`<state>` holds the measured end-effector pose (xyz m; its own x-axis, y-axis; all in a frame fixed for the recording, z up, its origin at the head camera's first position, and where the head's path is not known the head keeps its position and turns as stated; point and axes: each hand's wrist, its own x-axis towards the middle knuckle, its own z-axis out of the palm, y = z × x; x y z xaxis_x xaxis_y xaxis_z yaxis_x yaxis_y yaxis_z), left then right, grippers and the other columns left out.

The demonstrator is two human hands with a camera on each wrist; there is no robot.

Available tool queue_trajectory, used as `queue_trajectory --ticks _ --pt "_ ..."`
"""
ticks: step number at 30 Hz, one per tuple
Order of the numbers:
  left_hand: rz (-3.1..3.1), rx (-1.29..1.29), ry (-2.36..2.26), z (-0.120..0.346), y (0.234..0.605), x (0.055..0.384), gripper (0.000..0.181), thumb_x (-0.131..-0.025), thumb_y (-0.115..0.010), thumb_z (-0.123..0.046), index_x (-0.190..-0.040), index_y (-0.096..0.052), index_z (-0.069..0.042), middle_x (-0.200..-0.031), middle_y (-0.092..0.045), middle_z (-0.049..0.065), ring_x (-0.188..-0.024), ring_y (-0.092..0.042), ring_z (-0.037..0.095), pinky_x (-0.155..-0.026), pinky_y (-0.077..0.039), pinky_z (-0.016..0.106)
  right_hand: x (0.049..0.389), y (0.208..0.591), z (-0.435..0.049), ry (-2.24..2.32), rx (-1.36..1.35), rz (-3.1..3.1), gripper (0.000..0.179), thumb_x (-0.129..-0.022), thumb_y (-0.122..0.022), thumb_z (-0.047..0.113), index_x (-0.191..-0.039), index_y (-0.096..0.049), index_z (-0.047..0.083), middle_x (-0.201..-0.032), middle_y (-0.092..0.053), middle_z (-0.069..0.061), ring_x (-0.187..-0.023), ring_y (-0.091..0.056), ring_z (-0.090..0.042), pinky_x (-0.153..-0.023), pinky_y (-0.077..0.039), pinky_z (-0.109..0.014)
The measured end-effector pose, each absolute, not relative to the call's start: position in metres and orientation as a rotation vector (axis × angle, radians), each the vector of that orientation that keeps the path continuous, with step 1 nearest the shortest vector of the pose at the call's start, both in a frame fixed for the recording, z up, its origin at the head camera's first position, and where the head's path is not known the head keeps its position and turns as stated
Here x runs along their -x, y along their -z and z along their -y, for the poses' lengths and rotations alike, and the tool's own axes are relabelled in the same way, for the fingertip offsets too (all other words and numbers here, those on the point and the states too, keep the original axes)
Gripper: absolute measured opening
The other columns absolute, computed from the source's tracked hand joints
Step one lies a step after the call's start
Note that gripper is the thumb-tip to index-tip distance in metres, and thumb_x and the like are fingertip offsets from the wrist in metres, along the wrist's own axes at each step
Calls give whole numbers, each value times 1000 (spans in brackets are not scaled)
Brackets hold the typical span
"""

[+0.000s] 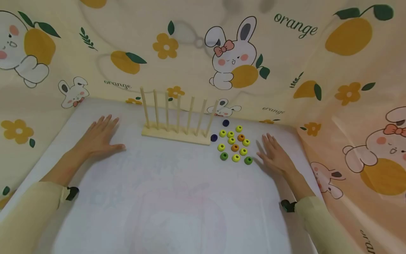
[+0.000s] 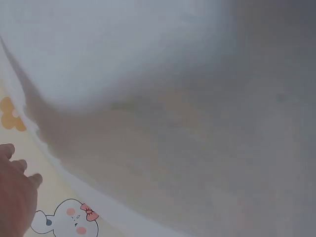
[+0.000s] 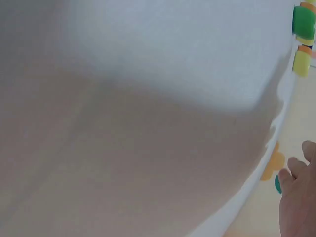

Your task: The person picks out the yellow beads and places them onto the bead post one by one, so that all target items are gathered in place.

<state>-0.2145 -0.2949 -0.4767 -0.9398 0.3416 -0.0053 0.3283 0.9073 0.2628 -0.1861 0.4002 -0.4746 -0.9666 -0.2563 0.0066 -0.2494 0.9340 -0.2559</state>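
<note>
My left hand (image 1: pixel 99 138) lies with straight fingers on the white surface, left of a wooden peg rack (image 1: pixel 176 135) with several upright pegs. It holds nothing; part of that hand (image 2: pixel 17 192) shows in the left wrist view. On the other side my right hand (image 1: pixel 276 155) is spread near the beads, also holding nothing. Loose round beads lie between the rack and that hand: yellow beads (image 1: pixel 236 158), orange beads (image 1: pixel 235 147), green beads (image 1: pixel 248 161) and dark blue beads (image 1: pixel 226 123). In the right wrist view a green bead (image 3: pixel 303 22) appears at the edge.
A white tabletop (image 1: pixel 171 197) spreads out in front of me. Cream cloth (image 1: pixel 190 21) printed with rabbits and oranges hangs behind it and along both sides. The rack stands near the back edge, and its pegs rise in front of the cloth.
</note>
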Motion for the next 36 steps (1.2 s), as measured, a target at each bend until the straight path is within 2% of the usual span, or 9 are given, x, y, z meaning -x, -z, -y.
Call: queue_trajectory --ticks 4,7,12,18,20,27,30,36 --pt "-3010 -550 -503 289 475 223 115 -79 -74 -61 -159 -13 -4 -161 -9 31 -147 -6 51 -118 -11 65 189 472 -395 486 338 -3035 83 -97 -49 58 -161 -6 25 -167 -4 -7 -150 -13 -40 -113 -19 -71" --pt "-2985 -537 -590 284 476 225 115 -78 -77 -59 -159 -14 -6 -162 -8 28 -148 -6 48 -118 -13 63 191 470 -391 542 308 -3028 87 -95 -56 56 -161 -8 24 -166 -10 -10 -147 -19 -44 -112 -21 -70" --pt "-2955 -504 -690 278 477 229 115 -76 -80 -55 -159 -16 -8 -163 -10 26 -148 -9 47 -117 -16 64 195 465 -384 672 260 -3014 89 -92 -67 49 -161 -17 23 -162 -26 -14 -142 -32 -45 -112 -28 -66" --pt "-2961 -462 -806 268 481 239 110 -74 -84 -51 -157 -25 -9 -160 -22 24 -146 -20 44 -117 -20 62 200 463 -379 923 315 -3005 76 -92 -72 31 -156 -32 17 -153 -43 -12 -130 -51 -42 -108 -40 -59" --pt "-2961 -470 -856 265 481 241 106 -73 -86 -47 -155 -31 -8 -158 -27 24 -145 -24 44 -116 -22 61 202 465 -376 991 293 -2982 73 -92 -73 29 -154 -37 15 -152 -46 -9 -129 -53 -38 -107 -42 -55" --pt "-2885 -434 -1084 251 487 245 92 -76 -88 -33 -149 -41 -2 -150 -39 26 -124 -51 46 -105 -42 58 206 472 -365 1232 175 -2814 70 -92 -72 29 -152 -41 11 -149 -50 -10 -129 -54 -34 -106 -45 -50" --pt "-2826 -394 -1155 244 487 249 89 -77 -87 -30 -149 -41 -4 -147 -43 26 -124 -52 45 -105 -43 56 205 473 -363 1272 143 -2787 68 -92 -73 27 -150 -44 11 -146 -52 -10 -127 -56 -33 -104 -47 -48" --pt "-2740 -327 -1188 239 481 260 88 -79 -85 -34 -151 -41 -10 -142 -50 26 -126 -51 45 -107 -42 55 212 474 -360 1297 93 -2815 59 -93 -72 21 -146 -50 9 -140 -58 -10 -122 -59 -31 -100 -52 -43"
